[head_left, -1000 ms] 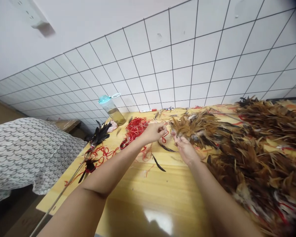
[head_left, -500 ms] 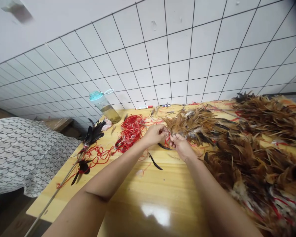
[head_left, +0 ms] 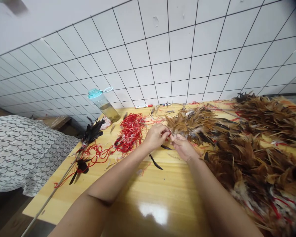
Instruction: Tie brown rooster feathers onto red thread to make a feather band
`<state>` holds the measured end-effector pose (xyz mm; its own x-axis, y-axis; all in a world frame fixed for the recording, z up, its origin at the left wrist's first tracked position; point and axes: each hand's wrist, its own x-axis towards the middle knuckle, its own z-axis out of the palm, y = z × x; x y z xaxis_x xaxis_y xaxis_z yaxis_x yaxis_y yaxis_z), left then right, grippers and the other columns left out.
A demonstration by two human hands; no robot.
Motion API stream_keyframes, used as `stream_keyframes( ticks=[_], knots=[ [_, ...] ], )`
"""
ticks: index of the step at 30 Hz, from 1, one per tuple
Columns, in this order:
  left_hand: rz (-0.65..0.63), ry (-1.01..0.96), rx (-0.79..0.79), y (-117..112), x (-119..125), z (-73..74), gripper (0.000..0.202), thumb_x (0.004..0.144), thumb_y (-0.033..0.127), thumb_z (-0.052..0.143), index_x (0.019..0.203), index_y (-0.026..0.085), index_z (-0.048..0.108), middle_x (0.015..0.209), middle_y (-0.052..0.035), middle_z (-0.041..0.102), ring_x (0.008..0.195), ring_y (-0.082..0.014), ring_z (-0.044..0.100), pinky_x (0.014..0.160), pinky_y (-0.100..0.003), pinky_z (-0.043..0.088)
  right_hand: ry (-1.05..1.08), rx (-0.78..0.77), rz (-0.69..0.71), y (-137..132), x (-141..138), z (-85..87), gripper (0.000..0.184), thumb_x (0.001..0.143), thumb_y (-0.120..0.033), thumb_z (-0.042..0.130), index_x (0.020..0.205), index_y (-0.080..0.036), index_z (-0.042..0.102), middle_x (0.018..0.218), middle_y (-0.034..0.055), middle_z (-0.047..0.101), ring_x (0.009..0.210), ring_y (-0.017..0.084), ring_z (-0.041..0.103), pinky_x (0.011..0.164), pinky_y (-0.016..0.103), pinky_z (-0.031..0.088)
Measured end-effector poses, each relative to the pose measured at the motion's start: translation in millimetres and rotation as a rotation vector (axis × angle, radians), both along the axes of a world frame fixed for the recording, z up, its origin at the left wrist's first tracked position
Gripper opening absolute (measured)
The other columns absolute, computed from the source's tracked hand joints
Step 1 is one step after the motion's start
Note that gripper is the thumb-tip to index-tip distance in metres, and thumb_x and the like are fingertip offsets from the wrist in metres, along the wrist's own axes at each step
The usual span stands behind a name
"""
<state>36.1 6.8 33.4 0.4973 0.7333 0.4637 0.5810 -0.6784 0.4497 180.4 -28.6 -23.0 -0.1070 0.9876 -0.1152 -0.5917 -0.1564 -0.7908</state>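
My left hand is closed in a pinch on a thin red string, a little of which shows at the fingertips. Right beside it, my right hand has its fingers pinched together, almost touching the left. What they grip is too small and covered to make out. Just beyond both hands lies a bunch of brown feathers, its near end close to my fingers. A tangled heap of red string sits left of my left hand. A loose black feather lies nearer me on the wooden table.
Large piles of brown feathers cover the right side. At the back left stands a water bottle, with a red marker along the tiled wall. A stick with black feathers crosses the left edge, near a patterned cloth.
Both hands stay close together at the same spot, with small finger shifts. The fingers of my right hand have straightened slightly. The view has shifted a little.
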Motion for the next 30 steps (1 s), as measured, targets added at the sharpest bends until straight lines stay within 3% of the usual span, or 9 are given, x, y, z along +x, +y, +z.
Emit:
stream_keyframes(
  ticks=[6,15,19,22,25,30],
  knots=[
    [0.022,-0.045,-0.063,-4,-1,-2.1,0.008,0.081,0.013,0.058,0.075,0.016,0.062,0.074,-0.0022,0.063,0.072,-0.0136,0.057,0.07,-0.026,0.044,-0.15,0.017,0.022,1,-1,-1.3,0.038,0.059,-0.05,0.077,0.07,-0.02,0.055,0.066,-0.0019,0.057,0.061,0.01,0.048,0.054,0.023,0.031],
    [0.037,0.072,-0.123,-11,-14,-1.0,0.011,0.085,0.02,0.056,0.076,0.016,0.061,0.075,-0.0022,0.061,0.072,-0.0131,0.055,0.068,-0.026,0.041,-0.521,0.039,-0.206,9,4,-9.7,0.037,0.073,-0.058,0.056,0.067,-0.021,0.052,0.053,-0.0042,0.045,0.047,0.009,0.035,0.046,0.023,0.025],
    [0.052,0.109,-0.077,-17,-17,3.9,0.013,0.087,0.022,0.053,0.077,0.016,0.059,0.076,-0.0035,0.06,0.073,-0.0142,0.055,0.069,-0.027,0.042,-0.732,0.078,-0.28,12,7,-17.7,0.035,0.08,-0.053,0.048,0.064,-0.022,0.049,0.053,-0.0027,0.046,0.051,0.012,0.039,0.052,0.025,0.032],
    [0.009,0.15,-0.027,-25,-17,7.1,0.011,0.087,0.02,0.052,0.082,0.016,0.061,0.078,-0.0049,0.06,0.076,-0.0154,0.056,0.07,-0.028,0.043,-1.003,0.165,-0.354,9,9,-15.5,0.028,0.086,-0.038,0.042,0.063,-0.022,0.047,0.066,0.0021,0.056,0.065,0.016,0.049,0.063,0.028,0.038],
    [-0.039,0.243,0.089,-35,-14,7.1,0.014,0.089,0.02,0.049,0.086,0.016,0.062,0.082,-0.007,0.061,0.079,-0.0171,0.055,0.071,-0.03,0.044,-1.388,0.217,-0.353,-2,9,-3.4,0.025,0.088,-0.02,0.037,0.074,-0.021,0.057,0.086,0.0078,0.065,0.075,0.019,0.055,0.069,0.03,0.039],
    [-0.097,0.484,0.342,-45,-5,12.3,0.021,0.093,0.021,0.043,0.086,0.015,0.061,0.083,-0.0085,0.06,0.083,-0.0205,0.053,0.074,-0.035,0.041,-1.837,0.332,-0.228,-16,1,10.2,0.023,0.089,-0.017,0.042,0.09,-0.022,0.065,0.092,0.0098,0.068,0.075,0.019,0.058,0.062,0.03,0.036]
  ],
)
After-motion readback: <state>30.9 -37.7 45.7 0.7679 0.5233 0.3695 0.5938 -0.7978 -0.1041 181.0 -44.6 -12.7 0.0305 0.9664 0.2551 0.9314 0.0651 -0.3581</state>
